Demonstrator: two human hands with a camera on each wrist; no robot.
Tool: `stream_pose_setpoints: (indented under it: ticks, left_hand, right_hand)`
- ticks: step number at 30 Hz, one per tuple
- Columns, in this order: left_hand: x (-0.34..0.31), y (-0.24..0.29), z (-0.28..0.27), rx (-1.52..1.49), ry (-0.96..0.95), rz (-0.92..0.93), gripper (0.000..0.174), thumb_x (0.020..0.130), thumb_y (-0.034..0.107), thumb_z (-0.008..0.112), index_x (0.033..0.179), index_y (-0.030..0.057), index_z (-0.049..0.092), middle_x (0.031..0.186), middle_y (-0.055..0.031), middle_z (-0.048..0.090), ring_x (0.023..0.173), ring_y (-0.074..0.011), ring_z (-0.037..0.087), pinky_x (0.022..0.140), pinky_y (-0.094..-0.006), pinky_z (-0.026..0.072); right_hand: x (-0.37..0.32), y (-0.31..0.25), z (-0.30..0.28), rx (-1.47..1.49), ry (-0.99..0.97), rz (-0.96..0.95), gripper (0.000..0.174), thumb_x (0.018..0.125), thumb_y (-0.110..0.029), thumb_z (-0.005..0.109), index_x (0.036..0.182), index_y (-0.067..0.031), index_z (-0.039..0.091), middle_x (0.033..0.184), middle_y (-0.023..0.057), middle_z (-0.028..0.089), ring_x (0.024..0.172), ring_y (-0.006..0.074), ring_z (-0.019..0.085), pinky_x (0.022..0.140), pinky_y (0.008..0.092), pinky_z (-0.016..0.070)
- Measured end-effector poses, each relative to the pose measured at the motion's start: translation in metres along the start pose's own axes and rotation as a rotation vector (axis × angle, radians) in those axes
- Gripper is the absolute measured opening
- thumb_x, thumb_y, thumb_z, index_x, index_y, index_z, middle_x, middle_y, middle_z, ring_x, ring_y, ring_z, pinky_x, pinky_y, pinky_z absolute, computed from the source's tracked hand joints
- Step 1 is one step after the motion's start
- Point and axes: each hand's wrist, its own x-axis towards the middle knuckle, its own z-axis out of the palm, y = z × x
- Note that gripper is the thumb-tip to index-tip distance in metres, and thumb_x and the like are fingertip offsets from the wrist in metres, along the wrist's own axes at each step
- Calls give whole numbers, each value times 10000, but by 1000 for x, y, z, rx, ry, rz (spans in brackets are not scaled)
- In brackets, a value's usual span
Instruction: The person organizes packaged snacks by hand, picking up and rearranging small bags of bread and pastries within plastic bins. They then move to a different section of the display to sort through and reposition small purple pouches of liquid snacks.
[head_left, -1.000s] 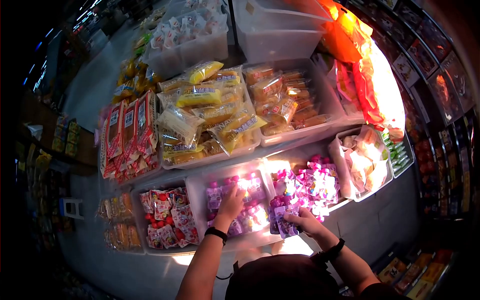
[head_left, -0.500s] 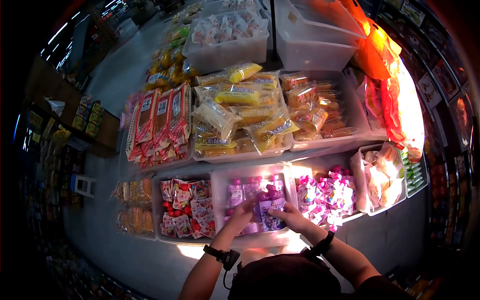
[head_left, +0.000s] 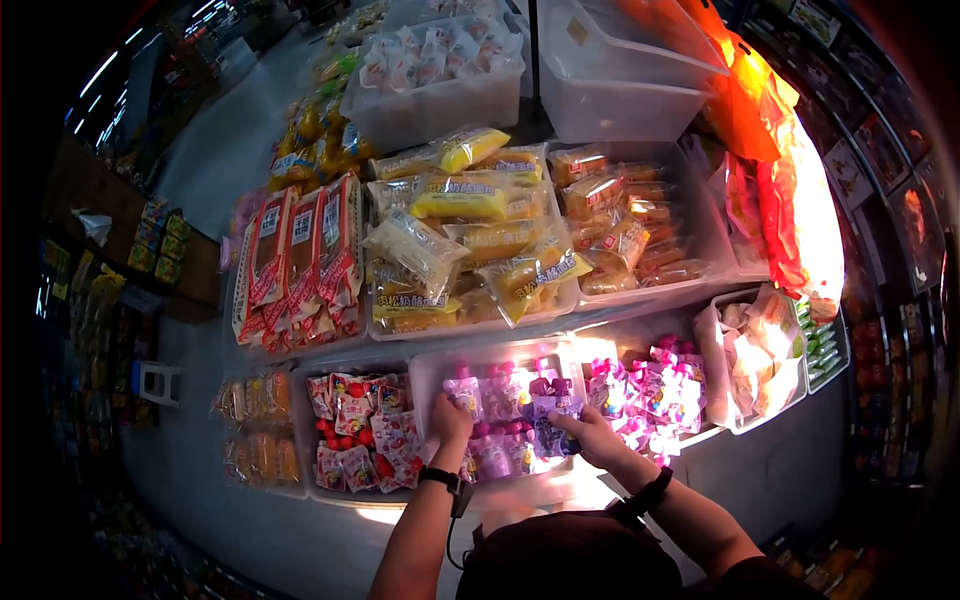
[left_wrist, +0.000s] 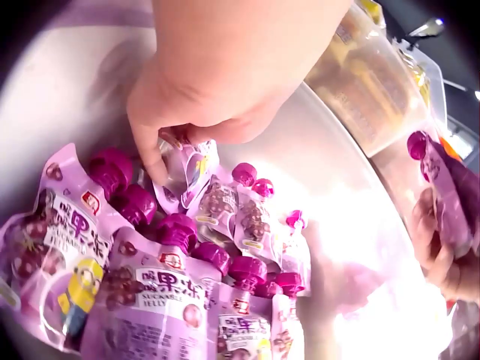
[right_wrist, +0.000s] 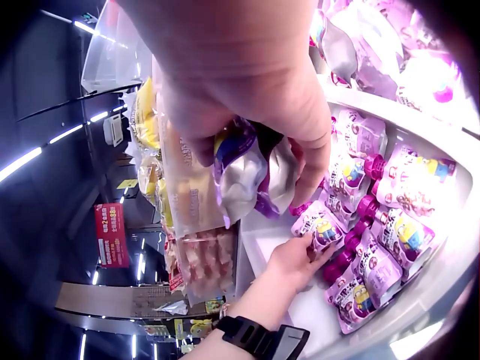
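A white bin [head_left: 425, 372] holds rows of purple jelly pouches [left_wrist: 161, 300] with magenta spout caps. At the bin's left side, my left hand [head_left: 452, 422] reaches down, its fingers pinching a jelly pouch [left_wrist: 187, 174] in the back row. My right hand [head_left: 598, 440] grips purple jelly pouches [head_left: 553, 425] over the bin's right part, spouts pointing up in the head view. From the right wrist, two silvery pouch bottoms [right_wrist: 241, 180] show between thumb and fingers. The held pouches look darker than those in the bin.
Right of the bin lies a pile of pink-purple pouches [head_left: 655, 390] in bright sunlight. To the left stands a bin of red-and-white pouches [head_left: 355, 405]. Behind are bins of wrapped bread [head_left: 470, 235] and red-wrapped packs [head_left: 300, 255]. An orange bag [head_left: 745, 100] stands back right.
My right hand carried its pouches left from the sunlit pile to over the bin. The left hand met it there, then moved left to a pouch at the bin's left side.
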Motion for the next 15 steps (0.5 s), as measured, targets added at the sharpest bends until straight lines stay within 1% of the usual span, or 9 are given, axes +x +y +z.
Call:
stream_pose_setpoints:
  ticks: [1, 4, 7, 10, 13, 15]
  left_hand:
    - [0, -1, 3, 100, 29, 65, 262, 905, 87, 549, 1142, -19, 514, 977, -203, 625, 894, -334, 646, 761, -438, 515]
    - [-6, -1, 3, 524, 125, 354, 266, 917, 65, 511, 1167, -22, 490, 1094, -227, 578, 975, -371, 607, 777, -447, 511]
    - [-15, 21, -14, 331, 126, 329, 289, 931, 81, 498, 1191, -42, 474, 1169, -234, 543, 1082, -387, 543, 881, -476, 470]
    - [-17, 6, -7, 474, 94, 547, 475, 919, 176, 556, 1291, -79, 406, 1302, -268, 466, 1247, -391, 440, 1019, -471, 399]
    - [-34, 1, -16, 499, -122, 566, 699, 897, 259, 605, 1413, -80, 278, 1458, -308, 282, 1355, -441, 304, 1125, -476, 286]
    - [-29, -14, -7, 435, -159, 540, 791, 880, 292, 627, 1444, -78, 215, 1501, -317, 177, 1373, -480, 246, 1143, -484, 255]
  right_hand:
    - [-1, -1, -2, 40, 4, 18, 271, 941, -123, 606, 1179, -1, 562, 1024, 84, 671, 903, 171, 661, 803, 327, 550]
    - [-5, -4, 0, 63, 4, 7, 281, 928, -178, 637, 1149, -8, 604, 997, 45, 684, 871, 132, 652, 806, 287, 526]
    - [-5, -6, 5, 51, 49, -64, 292, 923, -180, 641, 1153, -6, 594, 1007, 56, 675, 876, 142, 654, 807, 293, 529]
    - [-5, -7, 7, 148, 102, -13, 299, 921, -181, 641, 1160, -11, 584, 1006, 70, 666, 880, 149, 652, 794, 301, 534]
    - [2, 0, 1, 149, 67, -9, 321, 935, -130, 610, 1208, 13, 521, 1023, 90, 652, 871, 184, 667, 790, 329, 559]
    - [14, 16, -8, 49, 140, 25, 322, 934, -130, 612, 1207, 15, 522, 1024, 90, 652, 870, 183, 667, 789, 325, 558]
